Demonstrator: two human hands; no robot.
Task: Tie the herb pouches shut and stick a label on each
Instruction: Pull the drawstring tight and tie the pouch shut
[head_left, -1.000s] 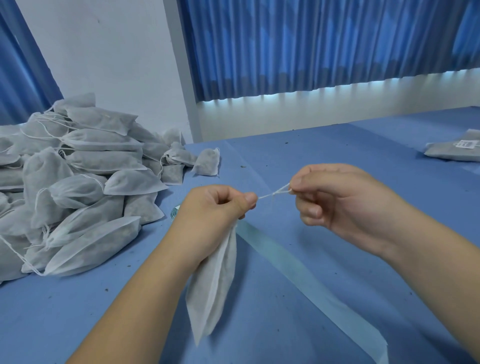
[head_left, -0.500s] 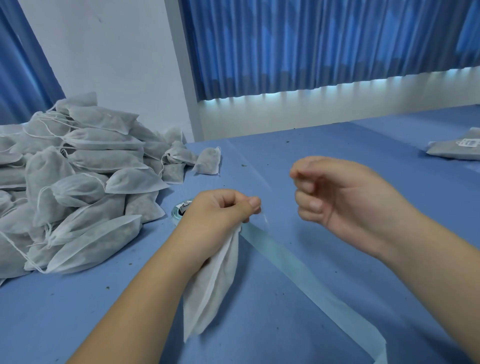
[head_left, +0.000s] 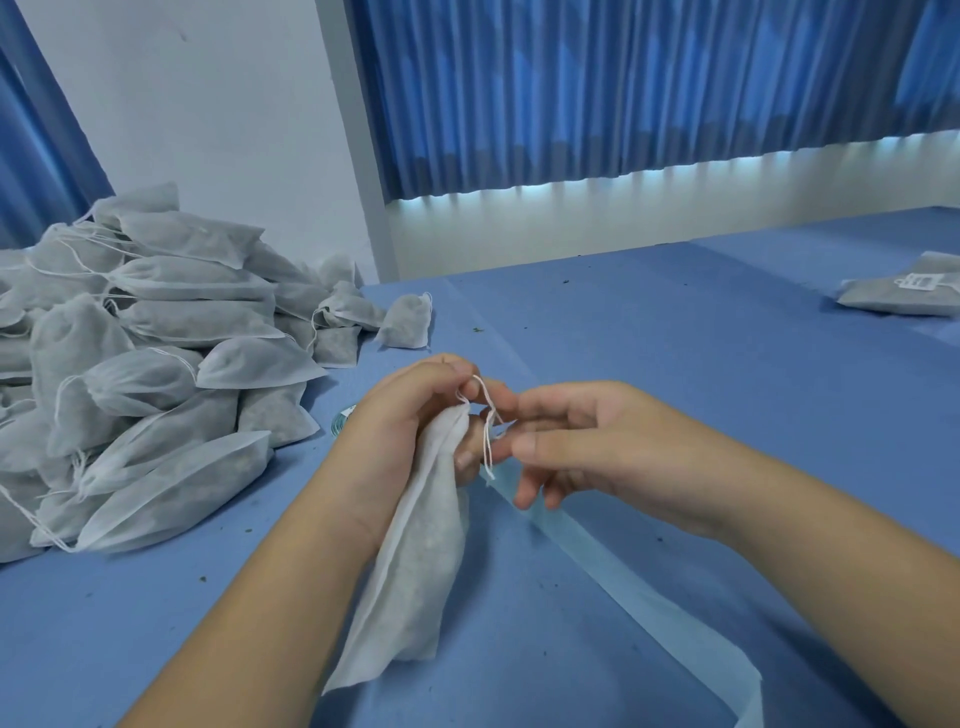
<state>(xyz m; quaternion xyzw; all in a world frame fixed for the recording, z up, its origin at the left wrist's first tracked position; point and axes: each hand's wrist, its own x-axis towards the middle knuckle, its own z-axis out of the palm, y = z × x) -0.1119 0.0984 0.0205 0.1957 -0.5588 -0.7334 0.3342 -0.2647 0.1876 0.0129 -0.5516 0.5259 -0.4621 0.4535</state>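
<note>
Herb pouch (head_left: 415, 571), filled, gripped at neck by left hand (head_left: 400, 415); right hand (head_left: 587, 447), fingers relaxed, touches drawstring (head_left: 488, 431)

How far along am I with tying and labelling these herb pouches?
Done: one labelled pouch lies far right. In hand: your left hand grips a pouch, right hand fingering its drawstring; no label shows yet. Left: the pile of pouches beside you, seemingly unlabelled.
</note>
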